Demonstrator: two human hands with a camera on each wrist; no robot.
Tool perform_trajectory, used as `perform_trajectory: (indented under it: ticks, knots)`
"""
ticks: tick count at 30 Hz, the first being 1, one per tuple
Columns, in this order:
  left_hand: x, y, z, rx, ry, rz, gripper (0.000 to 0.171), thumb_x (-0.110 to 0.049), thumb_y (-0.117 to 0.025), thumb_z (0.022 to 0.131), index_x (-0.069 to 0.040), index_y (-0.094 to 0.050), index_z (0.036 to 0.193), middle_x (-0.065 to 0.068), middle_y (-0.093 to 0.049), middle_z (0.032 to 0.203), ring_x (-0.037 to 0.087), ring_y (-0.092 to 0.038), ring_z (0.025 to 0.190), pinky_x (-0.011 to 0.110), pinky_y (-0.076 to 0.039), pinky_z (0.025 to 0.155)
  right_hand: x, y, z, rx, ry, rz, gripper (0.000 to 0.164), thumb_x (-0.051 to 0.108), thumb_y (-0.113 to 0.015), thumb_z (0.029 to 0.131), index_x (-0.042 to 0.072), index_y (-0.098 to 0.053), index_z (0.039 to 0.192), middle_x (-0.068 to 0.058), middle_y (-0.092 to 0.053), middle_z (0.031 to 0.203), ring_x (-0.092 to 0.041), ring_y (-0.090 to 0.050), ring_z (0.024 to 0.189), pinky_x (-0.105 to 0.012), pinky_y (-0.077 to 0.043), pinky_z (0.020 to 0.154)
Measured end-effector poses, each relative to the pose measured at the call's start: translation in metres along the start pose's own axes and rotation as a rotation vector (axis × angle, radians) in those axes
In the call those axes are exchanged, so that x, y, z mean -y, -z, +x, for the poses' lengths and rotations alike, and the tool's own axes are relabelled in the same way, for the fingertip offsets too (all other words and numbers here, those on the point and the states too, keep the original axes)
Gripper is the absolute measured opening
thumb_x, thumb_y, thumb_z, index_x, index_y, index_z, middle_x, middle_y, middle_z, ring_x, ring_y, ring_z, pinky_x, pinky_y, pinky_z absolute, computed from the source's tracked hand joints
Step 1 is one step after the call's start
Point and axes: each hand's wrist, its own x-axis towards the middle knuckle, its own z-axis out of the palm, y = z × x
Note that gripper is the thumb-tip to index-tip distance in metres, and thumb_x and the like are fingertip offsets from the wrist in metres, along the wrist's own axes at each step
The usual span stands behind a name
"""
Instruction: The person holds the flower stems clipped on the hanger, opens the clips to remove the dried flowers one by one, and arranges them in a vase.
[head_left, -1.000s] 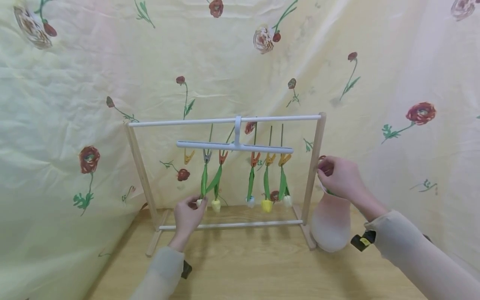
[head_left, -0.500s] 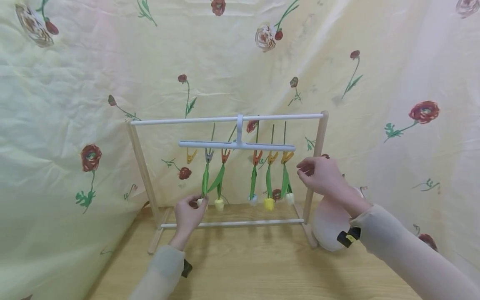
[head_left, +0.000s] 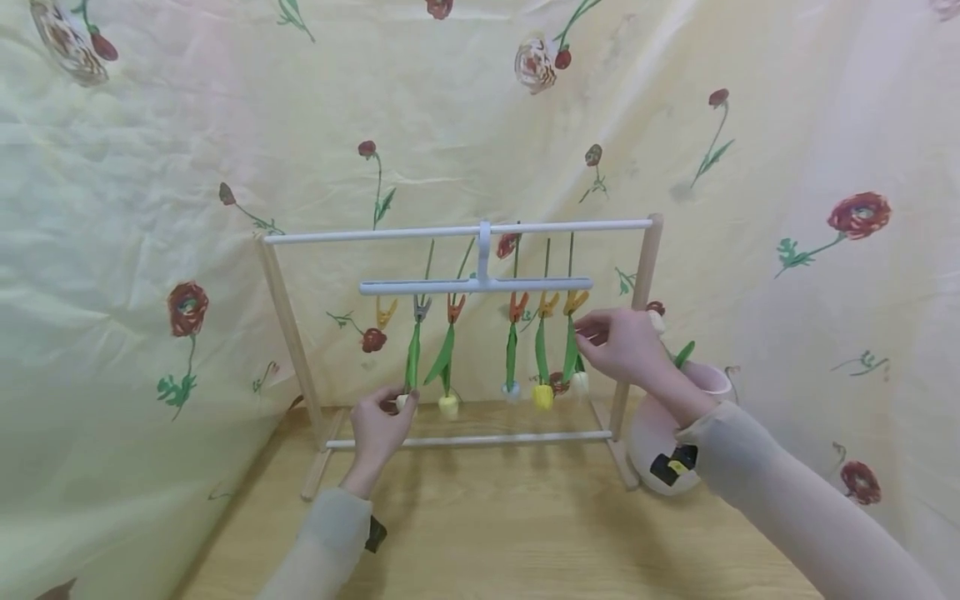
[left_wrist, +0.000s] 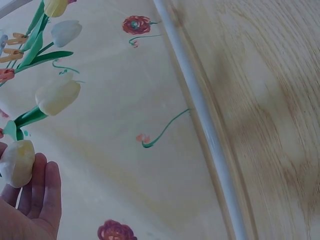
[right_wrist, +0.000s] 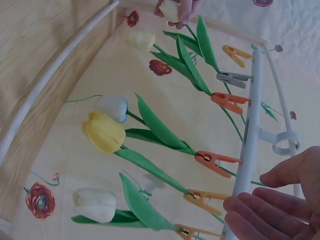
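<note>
Five artificial tulips hang heads down from clothespins on a white hanger. My left hand pinches the head of the leftmost one, a white tulip. At the other end, my right hand is raised beside the rightmost white tulip. Its fingers are loosely spread with nothing between them, close to the hanger's bar and the last yellow clothespin. Between them hang a cream tulip, a pale blue tulip and a yellow tulip.
The hanger hooks over the top rail of a wooden rack. A yellow clothespin at the left end holds no flower. Right of the rack stands a pink-and-white vase, with a green leaf above its rim. Floral cloth hangs behind.
My right hand has moved left from above the vase to the rightmost tulip, uncovering the vase's mouth and the leaf there. The left hand stays at the leftmost tulip's head.
</note>
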Motion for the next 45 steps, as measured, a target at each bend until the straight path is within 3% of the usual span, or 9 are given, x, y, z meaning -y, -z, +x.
perform_trajectory:
  ticks: [9,17,24,29,36,45]
  knots:
    - [0.001,0.000,-0.003,0.018,0.014,-0.005,0.017,-0.021,-0.081,0.094,-0.006,-0.083,0.103,0.014,-0.082,0.095,0.019,-0.075,0.078,0.036,-0.065,0.075,0.007,-0.013,0.000,0.030,-0.010,0.049,0.020,0.014,-0.071,0.099,0.005,-0.080,0.114,-0.011,-0.083,0.104,-0.026,-0.079,0.093,-0.046,-0.065,0.083]
    - [0.001,-0.002,-0.003,0.012,-0.016,-0.013,0.016,-0.018,-0.081,0.093,-0.004,-0.082,0.101,0.015,-0.082,0.094,0.023,-0.078,0.079,0.037,-0.067,0.075,0.019,-0.028,0.004,0.021,0.052,0.068,0.020,0.010,-0.071,0.097,0.000,-0.079,0.113,-0.015,-0.082,0.102,-0.027,-0.080,0.088,-0.044,-0.066,0.081]
    - [-0.001,-0.003,-0.006,0.019,0.025,-0.023,0.018,-0.020,-0.082,0.093,-0.004,-0.082,0.103,0.015,-0.082,0.095,0.024,-0.078,0.082,0.040,-0.067,0.079,0.035,-0.043,0.009,0.041,0.052,0.095,0.019,0.012,-0.073,0.098,0.005,-0.080,0.114,-0.011,-0.083,0.103,-0.022,-0.080,0.088,-0.040,-0.066,0.078]
    - [0.002,-0.003,-0.007,0.010,0.011,-0.015,0.018,-0.019,-0.082,0.093,-0.004,-0.082,0.102,0.015,-0.082,0.094,0.021,-0.076,0.079,0.039,-0.067,0.078,0.047,-0.051,0.015,0.073,0.072,0.103,0.022,0.012,-0.072,0.097,0.004,-0.080,0.116,-0.012,-0.083,0.105,-0.022,-0.080,0.091,-0.039,-0.066,0.082]
    - [0.003,-0.001,-0.008,0.001,-0.006,-0.029,0.016,-0.017,-0.082,0.093,-0.004,-0.082,0.101,0.015,-0.082,0.093,0.022,-0.077,0.079,0.037,-0.067,0.076,0.060,-0.074,0.021,0.053,0.118,0.195,0.023,0.009,-0.073,0.097,-0.001,-0.078,0.117,-0.016,-0.083,0.103,-0.025,-0.082,0.089,-0.037,-0.067,0.077]
    - [0.002,-0.002,-0.009,0.000,-0.011,-0.028,0.018,-0.018,-0.083,0.092,-0.003,-0.082,0.101,0.014,-0.082,0.092,0.019,-0.076,0.078,0.032,-0.066,0.074,0.078,-0.110,0.023,0.023,0.015,0.314,0.024,0.013,-0.074,0.098,0.005,-0.079,0.120,-0.012,-0.083,0.108,-0.023,-0.082,0.091,-0.038,-0.067,0.079]
